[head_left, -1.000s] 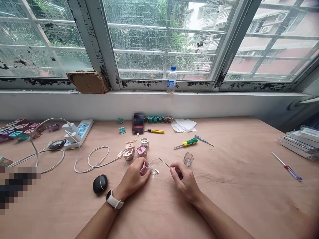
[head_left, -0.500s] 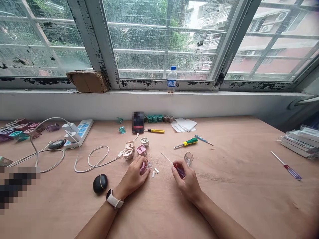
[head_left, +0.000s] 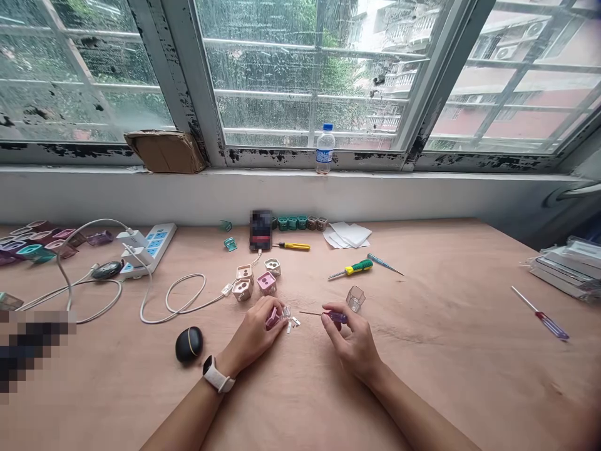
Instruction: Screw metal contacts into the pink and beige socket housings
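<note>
Sharpener gripped in our left hand, apparently for steadiness, we're holding a screwdriver in our right hand.

On my feed, screwdriver in the right hand swung from slanting to nearly level, tip now aimed at the left hand, that hand shifted slightly rightward, its pink piece nearer the small pale strips.

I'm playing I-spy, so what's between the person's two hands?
In the head view, small pale pieces lie between the left hand and right hand, nearer the left. A clear piece sits there too, and the held screwdriver points across.
</note>
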The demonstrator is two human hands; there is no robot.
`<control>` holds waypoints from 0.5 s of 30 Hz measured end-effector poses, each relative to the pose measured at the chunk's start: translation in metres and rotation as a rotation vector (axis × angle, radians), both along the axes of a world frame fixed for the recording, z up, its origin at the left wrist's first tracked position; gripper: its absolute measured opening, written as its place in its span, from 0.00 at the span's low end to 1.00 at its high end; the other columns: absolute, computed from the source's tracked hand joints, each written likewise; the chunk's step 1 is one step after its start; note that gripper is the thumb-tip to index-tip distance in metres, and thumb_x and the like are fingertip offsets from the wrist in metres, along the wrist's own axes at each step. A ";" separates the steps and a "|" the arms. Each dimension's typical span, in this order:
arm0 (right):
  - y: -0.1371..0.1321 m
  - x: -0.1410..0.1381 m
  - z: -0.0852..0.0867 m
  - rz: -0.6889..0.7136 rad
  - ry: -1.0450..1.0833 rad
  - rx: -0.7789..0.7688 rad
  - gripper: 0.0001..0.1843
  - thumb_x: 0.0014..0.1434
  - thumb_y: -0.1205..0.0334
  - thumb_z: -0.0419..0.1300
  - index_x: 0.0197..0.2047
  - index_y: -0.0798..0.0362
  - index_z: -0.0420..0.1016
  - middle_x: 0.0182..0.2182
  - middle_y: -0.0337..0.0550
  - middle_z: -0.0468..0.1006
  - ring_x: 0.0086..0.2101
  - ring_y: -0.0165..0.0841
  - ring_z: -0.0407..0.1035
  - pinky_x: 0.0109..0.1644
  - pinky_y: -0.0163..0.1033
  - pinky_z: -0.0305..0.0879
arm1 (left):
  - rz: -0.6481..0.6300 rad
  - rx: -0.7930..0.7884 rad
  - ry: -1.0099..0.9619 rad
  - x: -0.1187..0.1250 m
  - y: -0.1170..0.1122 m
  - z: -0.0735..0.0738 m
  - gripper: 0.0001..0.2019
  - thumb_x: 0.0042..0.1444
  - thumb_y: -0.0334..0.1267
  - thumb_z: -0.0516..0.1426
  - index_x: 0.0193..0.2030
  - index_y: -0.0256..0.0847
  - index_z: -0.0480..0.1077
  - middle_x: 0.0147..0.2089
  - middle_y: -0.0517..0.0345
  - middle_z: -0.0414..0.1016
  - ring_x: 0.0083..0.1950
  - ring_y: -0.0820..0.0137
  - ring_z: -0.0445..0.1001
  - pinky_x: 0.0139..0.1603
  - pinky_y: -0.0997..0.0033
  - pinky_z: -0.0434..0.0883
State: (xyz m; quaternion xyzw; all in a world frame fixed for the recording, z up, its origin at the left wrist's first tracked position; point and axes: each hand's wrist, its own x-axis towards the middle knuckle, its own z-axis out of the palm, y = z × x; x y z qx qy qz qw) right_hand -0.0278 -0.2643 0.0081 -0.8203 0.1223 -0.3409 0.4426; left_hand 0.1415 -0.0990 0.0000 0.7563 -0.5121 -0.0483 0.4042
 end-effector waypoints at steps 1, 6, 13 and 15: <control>0.000 0.000 -0.001 0.009 0.014 0.025 0.10 0.65 0.56 0.58 0.43 0.54 0.75 0.29 0.42 0.76 0.27 0.31 0.69 0.29 0.34 0.68 | -0.002 -0.004 -0.003 0.000 0.000 0.000 0.04 0.62 0.36 0.56 0.36 0.42 0.64 0.42 0.54 0.73 0.40 0.66 0.72 0.42 0.66 0.70; 0.002 0.000 -0.002 0.046 0.051 0.054 0.11 0.65 0.55 0.58 0.41 0.53 0.75 0.32 0.44 0.77 0.31 0.32 0.72 0.31 0.34 0.70 | -0.008 -0.027 -0.020 -0.002 0.001 0.005 0.04 0.59 0.33 0.57 0.36 0.42 0.63 0.44 0.52 0.72 0.44 0.64 0.72 0.45 0.65 0.70; 0.000 -0.001 -0.002 0.038 0.049 0.040 0.11 0.65 0.55 0.58 0.40 0.54 0.75 0.28 0.43 0.75 0.29 0.31 0.70 0.30 0.33 0.69 | 0.097 -0.004 -0.047 0.001 0.001 0.007 0.04 0.63 0.35 0.52 0.35 0.41 0.63 0.37 0.54 0.70 0.39 0.65 0.70 0.41 0.64 0.69; 0.000 -0.001 -0.003 0.040 0.045 0.038 0.10 0.65 0.55 0.58 0.40 0.54 0.75 0.28 0.43 0.75 0.29 0.31 0.70 0.30 0.34 0.69 | 0.144 0.013 -0.069 0.002 0.001 0.005 0.05 0.63 0.35 0.51 0.35 0.41 0.64 0.36 0.54 0.70 0.38 0.65 0.70 0.40 0.63 0.69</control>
